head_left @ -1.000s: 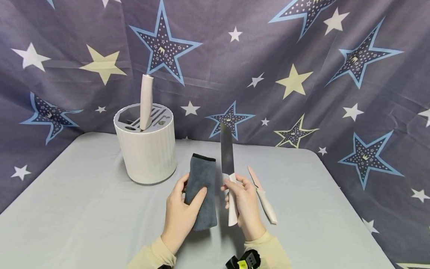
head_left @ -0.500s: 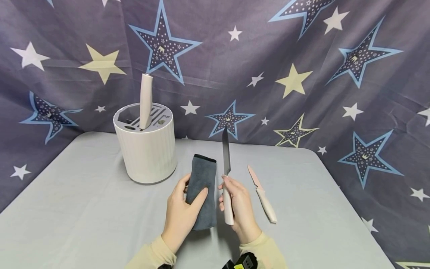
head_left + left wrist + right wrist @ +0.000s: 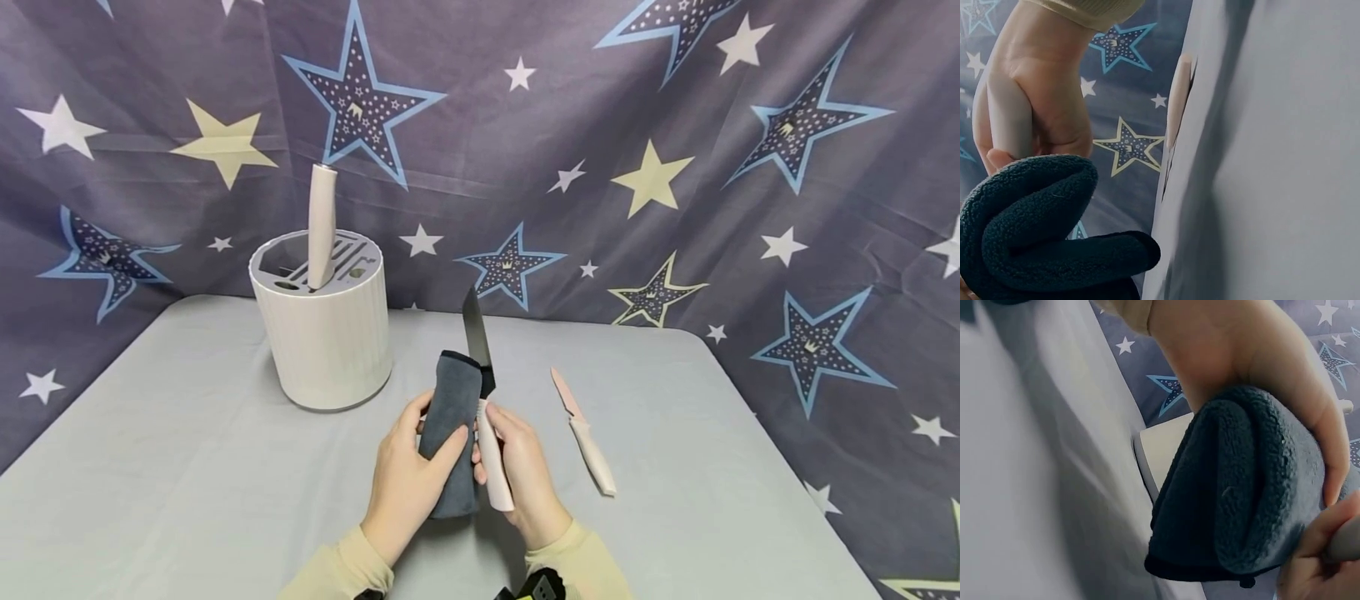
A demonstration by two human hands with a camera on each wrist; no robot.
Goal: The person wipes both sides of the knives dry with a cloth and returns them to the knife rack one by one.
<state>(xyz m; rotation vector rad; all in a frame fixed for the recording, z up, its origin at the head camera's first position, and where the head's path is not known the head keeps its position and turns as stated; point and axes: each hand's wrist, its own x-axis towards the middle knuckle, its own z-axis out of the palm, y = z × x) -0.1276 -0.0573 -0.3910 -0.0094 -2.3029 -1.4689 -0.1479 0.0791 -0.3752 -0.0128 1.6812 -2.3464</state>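
Observation:
My left hand [image 3: 405,479] grips a folded dark grey-blue cloth [image 3: 452,400], its thumb across the front. In the right wrist view the cloth [image 3: 1260,487] shows several thick fuzzy layers. My right hand [image 3: 525,467] holds a kitchen knife [image 3: 493,458] by its white handle, the dark blade pointing up and away, leaning left. The lower blade and handle stand right beside the cloth's right edge; whether they touch I cannot tell. In the left wrist view the white handle [image 3: 1010,119] lies in the right hand's grasp, and the cloth [image 3: 1041,212] hides the blade.
A small knife [image 3: 588,446] with a pinkish blade and cream handle lies on the grey-covered table [image 3: 675,433], right of my hands. A white round knife block [image 3: 326,342] stands at the back left, with one cream-handled knife [image 3: 322,225] in it. A star-patterned curtain [image 3: 465,167] hangs behind.
My right hand has moved left with the kitchen knife, bringing it up beside the cloth. The blade has turned and now leans left. The left hand keeps its hold on the cloth.

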